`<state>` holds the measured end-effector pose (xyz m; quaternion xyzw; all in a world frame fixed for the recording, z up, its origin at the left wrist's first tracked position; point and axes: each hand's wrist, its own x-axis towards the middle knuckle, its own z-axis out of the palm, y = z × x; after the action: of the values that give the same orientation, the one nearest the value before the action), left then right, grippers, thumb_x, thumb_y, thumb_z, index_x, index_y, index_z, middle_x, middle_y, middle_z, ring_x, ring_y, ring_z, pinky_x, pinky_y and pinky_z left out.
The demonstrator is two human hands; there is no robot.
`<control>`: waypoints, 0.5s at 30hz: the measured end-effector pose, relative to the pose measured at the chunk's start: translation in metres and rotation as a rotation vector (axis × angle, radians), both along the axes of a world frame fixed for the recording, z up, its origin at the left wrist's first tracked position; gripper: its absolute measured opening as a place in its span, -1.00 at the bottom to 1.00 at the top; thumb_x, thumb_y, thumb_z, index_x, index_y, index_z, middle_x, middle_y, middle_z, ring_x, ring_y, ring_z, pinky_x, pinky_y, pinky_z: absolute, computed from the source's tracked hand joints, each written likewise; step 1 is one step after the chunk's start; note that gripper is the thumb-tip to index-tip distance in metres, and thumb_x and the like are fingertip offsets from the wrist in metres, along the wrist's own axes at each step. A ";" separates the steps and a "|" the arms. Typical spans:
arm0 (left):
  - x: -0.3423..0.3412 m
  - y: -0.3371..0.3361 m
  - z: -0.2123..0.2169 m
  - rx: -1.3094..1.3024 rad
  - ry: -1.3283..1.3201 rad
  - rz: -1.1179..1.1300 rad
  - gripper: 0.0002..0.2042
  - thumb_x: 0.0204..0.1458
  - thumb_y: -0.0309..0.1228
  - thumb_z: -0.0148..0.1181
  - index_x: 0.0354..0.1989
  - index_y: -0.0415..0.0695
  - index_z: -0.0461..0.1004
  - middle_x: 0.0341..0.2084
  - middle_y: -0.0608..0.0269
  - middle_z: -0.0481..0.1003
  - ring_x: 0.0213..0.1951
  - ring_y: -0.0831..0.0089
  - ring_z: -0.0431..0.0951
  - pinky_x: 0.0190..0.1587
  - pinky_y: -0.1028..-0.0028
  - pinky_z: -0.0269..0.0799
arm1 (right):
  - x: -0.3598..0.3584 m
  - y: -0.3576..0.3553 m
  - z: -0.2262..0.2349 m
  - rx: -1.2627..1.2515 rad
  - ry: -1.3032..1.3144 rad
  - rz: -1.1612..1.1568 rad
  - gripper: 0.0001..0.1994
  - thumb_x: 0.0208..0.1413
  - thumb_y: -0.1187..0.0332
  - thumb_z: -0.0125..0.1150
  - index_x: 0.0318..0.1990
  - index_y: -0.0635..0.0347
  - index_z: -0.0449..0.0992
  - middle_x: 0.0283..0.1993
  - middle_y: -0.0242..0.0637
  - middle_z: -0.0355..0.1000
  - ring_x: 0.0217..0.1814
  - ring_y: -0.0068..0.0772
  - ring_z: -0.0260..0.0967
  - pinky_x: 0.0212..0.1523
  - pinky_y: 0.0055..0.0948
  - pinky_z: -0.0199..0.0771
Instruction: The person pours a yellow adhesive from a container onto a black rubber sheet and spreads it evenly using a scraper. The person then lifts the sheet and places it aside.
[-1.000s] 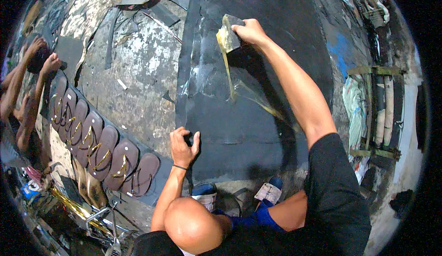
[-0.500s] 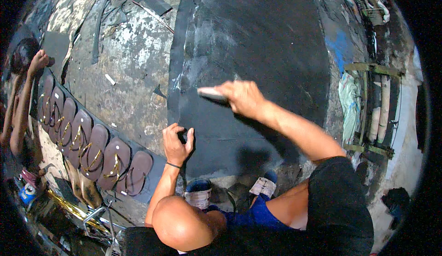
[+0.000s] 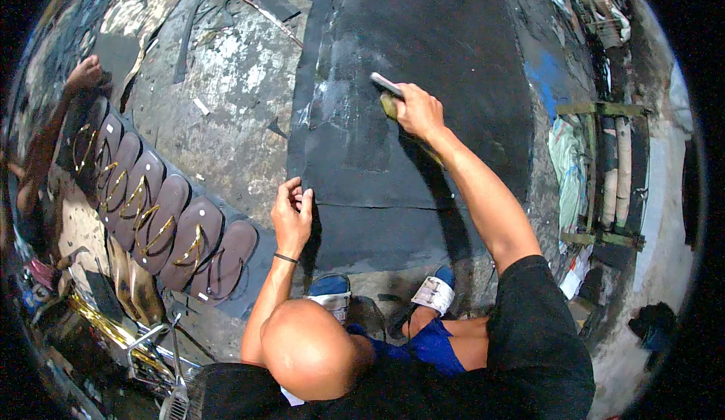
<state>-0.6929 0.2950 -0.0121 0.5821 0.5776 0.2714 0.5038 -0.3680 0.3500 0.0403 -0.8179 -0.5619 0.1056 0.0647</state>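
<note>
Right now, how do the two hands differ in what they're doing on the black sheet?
The right hand reaches far out over the middle of the black sheet, gripping a flat pale tool pressed to it; the left hand stays close to the body, empty of tools, fingers curled on the sheet's near left edge. The right arm is stretched, the left bent. Both touch the sheet.

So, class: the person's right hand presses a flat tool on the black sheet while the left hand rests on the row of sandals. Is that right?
Not quite. In the head view the left hand grips the near edge of the black sheet, not the sandals. The right hand does press the flat tool there.
</note>
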 end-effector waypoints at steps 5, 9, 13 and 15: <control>-0.007 0.000 0.009 -0.147 -0.112 0.119 -0.78 0.10 -0.49 0.27 -0.19 -0.25 0.35 -0.31 0.13 0.56 -0.34 0.57 0.53 -0.30 0.58 0.48 | -0.074 0.007 -0.008 0.028 0.112 0.483 -0.55 -0.12 0.45 0.22 0.03 -0.05 0.52 -0.04 -0.25 0.53 -0.02 -0.01 0.49 -0.02 -0.14 0.53; -0.039 -0.036 -0.001 -0.131 -0.378 0.229 -0.72 0.12 -0.60 0.22 -0.21 -0.19 0.17 -0.27 0.12 0.52 -0.33 0.56 0.51 -0.32 0.58 0.49 | -0.144 -0.043 -0.022 0.125 0.220 0.917 -0.55 -0.16 0.43 0.28 0.01 0.03 0.53 -0.02 -0.23 0.53 0.06 -0.16 0.48 0.10 -0.20 0.46; -0.068 -0.101 0.012 -0.117 -0.221 0.259 -0.72 0.07 -0.61 0.25 -0.20 -0.17 0.22 -0.25 0.16 0.51 -0.33 0.61 0.48 -0.37 0.63 0.41 | -0.125 -0.027 0.020 0.067 0.167 0.954 -0.70 0.06 0.38 0.09 -0.03 -0.07 0.54 -0.05 -0.33 0.51 0.11 -0.28 0.43 0.21 -0.02 0.29; -0.073 -0.130 0.008 -0.103 -0.165 0.266 -0.72 0.04 -0.61 0.27 -0.21 -0.16 0.25 -0.25 0.18 0.52 -0.35 0.62 0.47 -0.40 0.64 0.38 | -0.093 0.009 0.014 0.057 0.069 0.913 -0.71 0.13 0.38 0.01 -0.05 -0.16 0.55 -0.08 -0.41 0.50 0.12 -0.30 0.41 0.24 0.02 0.23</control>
<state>-0.7657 0.1653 -0.0045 0.4498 0.6195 0.3526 0.5381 -0.4605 0.3590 0.0540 -0.4803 -0.8650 0.1353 0.0527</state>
